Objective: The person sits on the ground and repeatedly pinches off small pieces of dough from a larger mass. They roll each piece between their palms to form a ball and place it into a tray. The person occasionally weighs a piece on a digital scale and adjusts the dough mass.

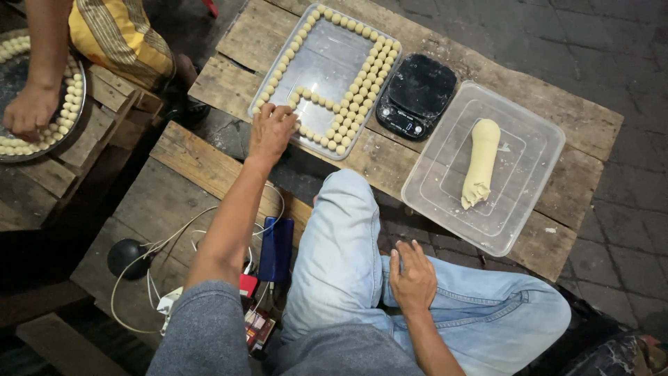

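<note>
We see the fingers [278, 115] of the left hand [270, 132] curled down over the near left corner of a clear rectangular tray [327, 59], touching the small dough balls [348, 104] there; whether they pinch one ball or only rest on the row we cannot tell. The balls run in single file along the tray's rim and in a short row across its middle, the rest of the tray bare. The right hand [412, 277] lies released, fingers spread flat on the person's knee in light blue jeans [341, 244]. The tray sits on a rough wooden desk [570, 115], and just beside it to the right stands a black kitchen scale [417, 94]. Further right on the same planks is a clear plastic tub [518, 202] holding a long roll of pale dough [480, 163], its near end torn. Beneath the left forearm we see a lower wooden board with white cables [156, 254], a dark round object and a blue flat thing [276, 249]. At the upper left, another person's hand [28, 111] rests on a round metal tray [78, 104] ringed with the same dough balls.
</note>
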